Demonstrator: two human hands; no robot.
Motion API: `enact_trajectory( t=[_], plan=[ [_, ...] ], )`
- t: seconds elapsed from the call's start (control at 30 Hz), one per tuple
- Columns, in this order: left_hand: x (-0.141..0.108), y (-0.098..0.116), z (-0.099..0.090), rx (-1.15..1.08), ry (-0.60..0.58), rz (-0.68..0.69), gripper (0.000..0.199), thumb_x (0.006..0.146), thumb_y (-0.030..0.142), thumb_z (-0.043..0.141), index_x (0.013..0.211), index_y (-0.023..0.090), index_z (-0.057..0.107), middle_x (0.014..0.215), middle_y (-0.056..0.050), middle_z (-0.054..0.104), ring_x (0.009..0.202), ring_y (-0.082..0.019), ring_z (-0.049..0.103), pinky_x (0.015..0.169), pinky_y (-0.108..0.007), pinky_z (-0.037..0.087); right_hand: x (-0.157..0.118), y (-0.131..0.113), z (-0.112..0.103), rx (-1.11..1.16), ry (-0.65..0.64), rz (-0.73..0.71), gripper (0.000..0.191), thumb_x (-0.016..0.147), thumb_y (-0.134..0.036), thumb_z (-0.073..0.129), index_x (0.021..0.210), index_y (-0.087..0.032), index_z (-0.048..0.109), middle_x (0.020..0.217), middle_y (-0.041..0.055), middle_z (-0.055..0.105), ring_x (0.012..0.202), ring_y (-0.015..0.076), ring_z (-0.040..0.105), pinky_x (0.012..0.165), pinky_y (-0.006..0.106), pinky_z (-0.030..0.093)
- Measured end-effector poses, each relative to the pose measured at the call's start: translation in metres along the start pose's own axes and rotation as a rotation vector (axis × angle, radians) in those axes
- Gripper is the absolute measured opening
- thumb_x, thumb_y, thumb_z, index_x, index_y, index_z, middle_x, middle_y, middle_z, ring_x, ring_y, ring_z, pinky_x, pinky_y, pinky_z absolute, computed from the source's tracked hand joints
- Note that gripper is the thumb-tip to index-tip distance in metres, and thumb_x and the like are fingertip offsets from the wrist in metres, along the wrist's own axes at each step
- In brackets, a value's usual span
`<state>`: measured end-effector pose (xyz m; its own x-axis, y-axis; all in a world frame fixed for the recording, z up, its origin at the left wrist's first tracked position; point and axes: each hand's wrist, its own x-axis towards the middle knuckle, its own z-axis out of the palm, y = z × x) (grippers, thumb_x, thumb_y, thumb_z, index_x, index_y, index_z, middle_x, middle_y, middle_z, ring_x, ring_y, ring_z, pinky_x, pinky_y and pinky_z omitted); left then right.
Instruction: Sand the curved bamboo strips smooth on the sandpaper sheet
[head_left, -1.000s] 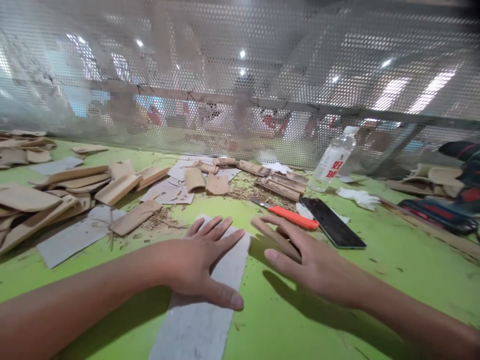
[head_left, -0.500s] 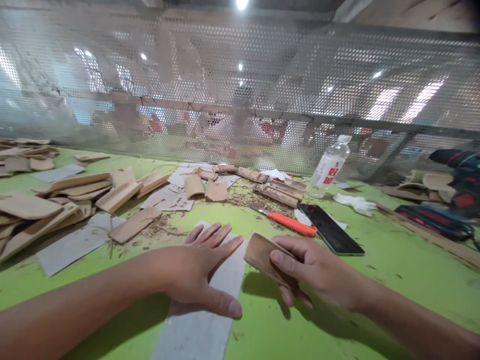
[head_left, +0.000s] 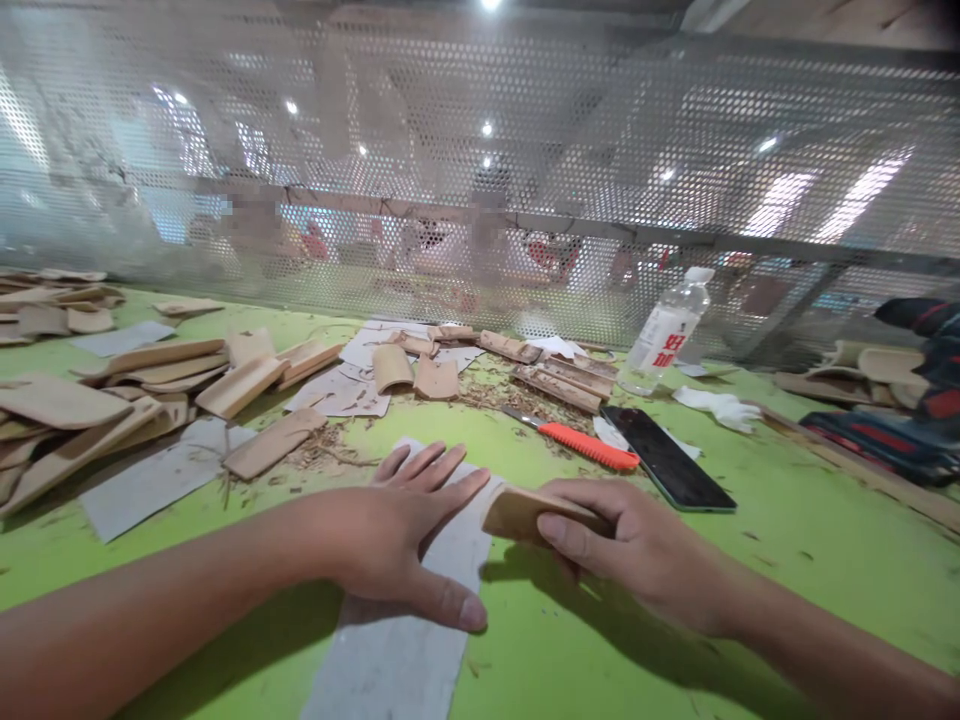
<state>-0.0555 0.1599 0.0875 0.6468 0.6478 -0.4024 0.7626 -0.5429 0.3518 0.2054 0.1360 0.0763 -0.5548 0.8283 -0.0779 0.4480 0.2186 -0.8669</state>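
Note:
My left hand [head_left: 405, 535] lies flat with its fingers spread, pressing on a long grey-white sheet [head_left: 390, 665] that looks like sandpaper. In my right hand [head_left: 626, 545] is a curved piece of bamboo [head_left: 514, 515], pinched between thumb and fingers. The bamboo is tilted just above the green table, its left end at the right edge of the sheet. I cannot tell whether it touches the sheet. An orange-handled utility knife [head_left: 589, 445] lies beyond my right hand, with a black phone [head_left: 667, 460] beside it.
Curved bamboo pieces [head_left: 169, 375] are heaped at left, with more at the back among shavings [head_left: 480, 390]. A water bottle [head_left: 667, 335] stands at back right near a white glove [head_left: 716, 408]. A power drill [head_left: 930, 370] is at far right. Perforated mesh [head_left: 450, 150] closes the back.
My right hand has turned the bamboo piece, so it now shows more edge-on, its left end slightly nearer the sheet. My left hand stays in place. The view has shifted slightly.

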Motion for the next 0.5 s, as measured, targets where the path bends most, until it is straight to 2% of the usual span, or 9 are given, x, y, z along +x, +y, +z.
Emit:
enact_trajectory(
  t=[0.1, 0.17, 0.23, 0.37, 0.5],
  plan=[
    [0.000, 0.000, 0.000, 0.002, 0.002, 0.002, 0.120, 0.077, 0.092, 0.053, 0.164, 0.026, 0.003, 0.165, -0.012, -0.010, 0.150, -0.041, -0.016, 0.119, -0.066, 0.007, -0.001, -0.003, 0.003, -0.116, 0.034, -0.061, 0.036, 0.102, -0.051, 0.053, 0.115, -0.022, 0.072, 0.112, 0.0066, 0.072, 0.099, 0.0218, 0.066, 0.083, 0.029, 0.050],
    [0.000, -0.001, 0.001, 0.005, 0.003, 0.005, 0.121, 0.076, 0.093, 0.052, 0.164, 0.025, 0.003, 0.165, -0.013, -0.010, 0.150, -0.041, -0.016, 0.119, -0.067, 0.007, -0.001, -0.001, 0.005, -0.224, 0.053, -0.096, 0.038, 0.103, -0.050, 0.051, 0.125, -0.026, 0.069, 0.123, 0.0070, 0.070, 0.106, 0.0239, 0.065, 0.090, 0.033, 0.049],
    [0.001, -0.002, 0.002, 0.007, 0.007, 0.015, 0.122, 0.076, 0.094, 0.052, 0.164, 0.025, 0.005, 0.165, -0.013, -0.009, 0.150, -0.042, -0.015, 0.119, -0.067, 0.007, -0.001, 0.004, 0.007, -0.356, 0.058, -0.106, 0.043, 0.105, -0.051, 0.045, 0.130, -0.026, 0.068, 0.124, 0.0087, 0.070, 0.106, 0.0261, 0.065, 0.090, 0.038, 0.049],
    [0.002, -0.003, 0.002, 0.008, 0.013, 0.012, 0.123, 0.075, 0.093, 0.053, 0.165, 0.024, 0.006, 0.166, -0.013, -0.009, 0.151, -0.042, -0.014, 0.119, -0.066, 0.010, -0.002, 0.010, 0.010, -0.585, 0.046, -0.065, 0.052, 0.106, -0.054, 0.036, 0.145, -0.028, 0.057, 0.134, 0.0126, 0.065, 0.122, 0.0336, 0.057, 0.099, 0.050, 0.045],
    [0.003, -0.004, 0.003, 0.008, 0.014, 0.022, 0.122, 0.076, 0.093, 0.053, 0.165, 0.025, 0.006, 0.167, -0.013, -0.009, 0.151, -0.042, -0.014, 0.120, -0.066, 0.007, -0.002, 0.006, 0.010, -0.639, 0.008, -0.078, 0.046, 0.107, -0.051, 0.032, 0.137, -0.033, 0.064, 0.111, 0.0106, 0.067, 0.098, 0.0272, 0.062, 0.086, 0.043, 0.049]
  ],
)
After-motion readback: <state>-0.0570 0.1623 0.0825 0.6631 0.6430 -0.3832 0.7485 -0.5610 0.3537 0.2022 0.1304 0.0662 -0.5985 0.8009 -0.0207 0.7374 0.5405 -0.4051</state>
